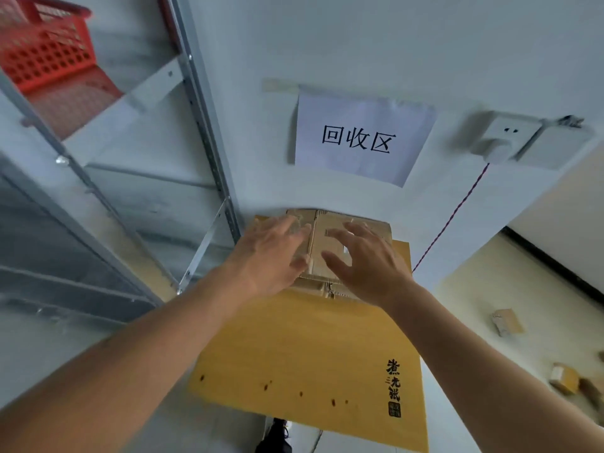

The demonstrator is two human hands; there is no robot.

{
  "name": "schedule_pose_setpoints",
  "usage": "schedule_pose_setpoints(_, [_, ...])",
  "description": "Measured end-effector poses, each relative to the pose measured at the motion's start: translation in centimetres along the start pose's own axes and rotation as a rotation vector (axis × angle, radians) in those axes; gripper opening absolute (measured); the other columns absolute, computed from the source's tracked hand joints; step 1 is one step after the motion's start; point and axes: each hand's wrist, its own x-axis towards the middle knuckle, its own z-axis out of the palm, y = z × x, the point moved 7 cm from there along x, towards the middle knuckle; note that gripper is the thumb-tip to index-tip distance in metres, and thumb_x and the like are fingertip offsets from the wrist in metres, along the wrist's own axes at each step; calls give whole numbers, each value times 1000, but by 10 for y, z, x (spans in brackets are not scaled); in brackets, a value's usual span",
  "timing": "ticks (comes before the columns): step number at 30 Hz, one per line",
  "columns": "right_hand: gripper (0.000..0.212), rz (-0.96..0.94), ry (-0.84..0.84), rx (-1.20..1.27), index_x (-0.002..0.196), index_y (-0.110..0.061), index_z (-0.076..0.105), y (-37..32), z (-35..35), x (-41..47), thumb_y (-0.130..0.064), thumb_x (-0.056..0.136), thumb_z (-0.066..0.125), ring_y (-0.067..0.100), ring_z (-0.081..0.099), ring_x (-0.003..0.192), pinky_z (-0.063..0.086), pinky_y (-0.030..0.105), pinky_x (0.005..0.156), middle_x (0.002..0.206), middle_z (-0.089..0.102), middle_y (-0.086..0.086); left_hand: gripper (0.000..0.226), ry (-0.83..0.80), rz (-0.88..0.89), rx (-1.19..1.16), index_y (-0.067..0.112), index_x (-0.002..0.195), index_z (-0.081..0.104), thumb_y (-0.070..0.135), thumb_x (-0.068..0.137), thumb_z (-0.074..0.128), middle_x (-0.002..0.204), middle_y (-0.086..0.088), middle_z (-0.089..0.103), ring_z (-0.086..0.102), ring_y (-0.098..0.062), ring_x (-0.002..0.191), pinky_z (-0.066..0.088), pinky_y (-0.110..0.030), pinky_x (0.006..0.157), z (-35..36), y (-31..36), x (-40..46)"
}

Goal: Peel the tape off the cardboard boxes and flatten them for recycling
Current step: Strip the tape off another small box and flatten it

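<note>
Against wall, left hand (271, 253) and right hand (369, 266) spread on flattened box (320, 243).

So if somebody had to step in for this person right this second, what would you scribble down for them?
Left hand: open, fingers spread flat on the small flattened box.
Right hand: open, fingers spread on the same box.
Where things are: that box lies on top of a large yellow flattened carton, under the paper sign on the wall. At least two small boxes sit on the floor to the right, apparently not yet flattened.
Done: it seems two boxes are flat and stacked.
Left: probably fetch the floor boxes, peel their tape, flatten and stack them. Whether tape remains on the top box is too blurred to tell.
</note>
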Motion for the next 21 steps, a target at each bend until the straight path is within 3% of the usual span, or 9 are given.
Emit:
schedule_pose_setpoints(5, [67,-154,45,-42,159,-35,32,-49,-36,-76,-68,100,36,22,14,158,15,41,125,170,22,-2,64,96,-75,62,32,161,24,54,104,43,167,-2,25,26,-25,154,25,-54,125,-46,26,-97])
schedule_pose_setpoints(8, [70,-225,88,-57,160,-36,29,-81,-60,-117,-71,99,33,21,12,158,14,42,126,171,18,-3,64,148,-140,65,32,162,20,55,105,37,171,-2,18,19,-26,157,22,-56,125,-73,29,-149])
schedule_pose_setpoints(13, [70,-355,164,-95,160,-37,29,-153,-96,-168,-72,99,30,21,13,158,16,42,126,171,19,-3,62,290,-209,72,31,163,22,52,106,38,170,-1,20,23,-24,155,27,-51,124,-133,25,-237])
schedule_pose_setpoints(21, [71,-532,247,-136,158,-34,34,-304,-117,-202,-73,99,28,23,23,156,25,45,123,168,29,-1,61,430,-325,113,32,161,27,52,105,41,169,2,22,27,-23,153,32,-45,120,-203,-55,-362])
